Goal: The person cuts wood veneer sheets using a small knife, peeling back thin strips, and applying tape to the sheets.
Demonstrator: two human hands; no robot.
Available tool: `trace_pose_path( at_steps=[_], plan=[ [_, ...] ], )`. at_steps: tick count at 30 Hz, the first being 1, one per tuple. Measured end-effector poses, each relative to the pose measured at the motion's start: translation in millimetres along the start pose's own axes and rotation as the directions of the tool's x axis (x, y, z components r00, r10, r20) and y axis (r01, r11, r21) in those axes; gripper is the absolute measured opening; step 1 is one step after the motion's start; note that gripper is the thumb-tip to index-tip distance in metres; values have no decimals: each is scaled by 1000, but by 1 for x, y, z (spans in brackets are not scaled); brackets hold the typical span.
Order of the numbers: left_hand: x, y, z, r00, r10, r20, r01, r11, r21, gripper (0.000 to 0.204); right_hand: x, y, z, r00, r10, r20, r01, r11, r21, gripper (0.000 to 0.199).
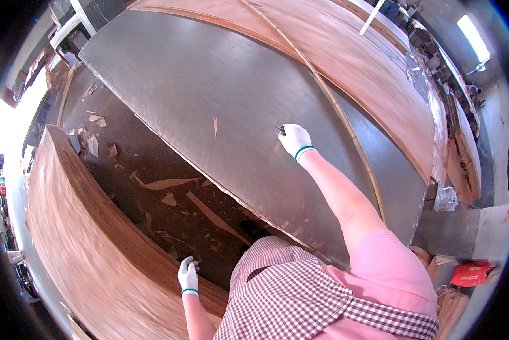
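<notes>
My right hand [295,139], in a white glove with a green cuff, is stretched out over the large grey tabletop [192,73]. Its fingers close round a small dark tool [279,130] with a thin tip; its kind is too small to make out. A thin wood sliver [215,127] lies on the tabletop to the left of that hand. On the right, a long bamboo pole [336,105] runs across the grey surface. My left hand [188,276], gloved alike, hangs low beside the stack of wood veneer sheets [79,238], its fingers slightly bent and apart, holding nothing.
Beyond the tabletop lies another wide stack of veneer [356,56]. Veneer scraps [212,215] litter the dark floor between the tabletop and the near stack. A red bag [470,274] and a clear plastic bag [446,199] are at the right.
</notes>
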State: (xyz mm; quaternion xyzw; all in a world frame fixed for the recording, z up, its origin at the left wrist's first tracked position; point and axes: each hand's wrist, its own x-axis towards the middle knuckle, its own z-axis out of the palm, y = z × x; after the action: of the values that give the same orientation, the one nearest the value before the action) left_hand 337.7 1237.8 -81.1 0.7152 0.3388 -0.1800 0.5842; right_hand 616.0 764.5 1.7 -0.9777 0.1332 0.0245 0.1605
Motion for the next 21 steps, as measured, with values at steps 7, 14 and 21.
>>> trace_pose_path(
  at_steps=[7, 14, 21],
  plan=[
    [30, 62, 41, 964, 213, 160, -240, 956, 171, 29, 11, -10, -7, 995, 5, 104, 2, 998, -67, 22],
    [38, 94, 62, 924, 305, 232, -351, 917, 189, 29, 15, 0, -8, 991, -2, 131, 1, 1000, 8, 24],
    [29, 126, 81, 933, 277, 231, -276, 960, -39, 26, 1, 7, -17, 984, 55, 170, -107, 943, 314, 24]
  ],
)
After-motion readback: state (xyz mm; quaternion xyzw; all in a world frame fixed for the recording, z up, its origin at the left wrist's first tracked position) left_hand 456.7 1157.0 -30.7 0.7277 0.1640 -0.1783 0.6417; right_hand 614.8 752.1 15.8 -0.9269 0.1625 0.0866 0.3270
